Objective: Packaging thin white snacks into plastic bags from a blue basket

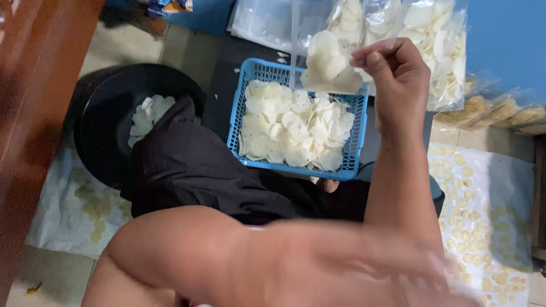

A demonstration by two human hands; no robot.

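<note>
A blurred forearm [296, 261] sweeps across the foreground, its hand out of view past the lower edge. Above the fingers [378, 57] of the right hand [398, 79], clear bags of crackers [438, 45] are cut off by the top edge. Below them, a basket's [250, 74] near corner is hidden behind the wrist.

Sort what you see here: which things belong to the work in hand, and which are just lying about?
In use: right hand holding a clear bag of white crackers; blue basket of crackers.

Lying about: black tub with some crackers; filled bags; yellowish pieces spread on sheets. The left hand is not clearly visible.
</note>
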